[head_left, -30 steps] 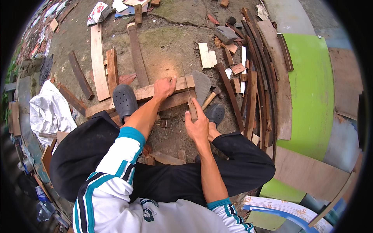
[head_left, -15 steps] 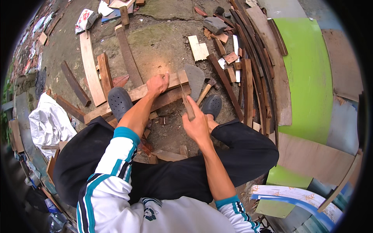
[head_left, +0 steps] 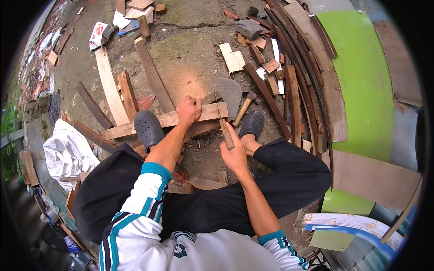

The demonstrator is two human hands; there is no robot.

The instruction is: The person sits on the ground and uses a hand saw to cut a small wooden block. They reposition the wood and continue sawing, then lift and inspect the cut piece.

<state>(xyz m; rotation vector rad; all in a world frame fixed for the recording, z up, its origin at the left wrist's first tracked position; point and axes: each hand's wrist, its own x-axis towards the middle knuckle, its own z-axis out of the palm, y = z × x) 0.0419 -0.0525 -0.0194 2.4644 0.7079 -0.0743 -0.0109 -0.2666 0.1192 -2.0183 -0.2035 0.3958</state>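
Plank (head_left: 169,119): saw (head_left: 225,130) blade across R end, L shoe (head_left: 149,128) over L part.
L hand (head_left: 189,109): curled tight over plank, nr R end.
R hand (head_left: 234,153): wrapped round saw handle, nr side of plank.
Hammer (head_left: 243,109): just R of plank.

One left hand (head_left: 189,109) and one right hand (head_left: 233,153) show, with one handsaw (head_left: 227,134), one hammer (head_left: 243,111), two dark clogs (head_left: 149,128), one pale beam (head_left: 167,119), one flat grey slab (head_left: 230,95), one large crumpled white cloth (head_left: 68,149) and at least one green panel (head_left: 357,81). The long brown strips (head_left: 294,99) at the right overlap too much to count.
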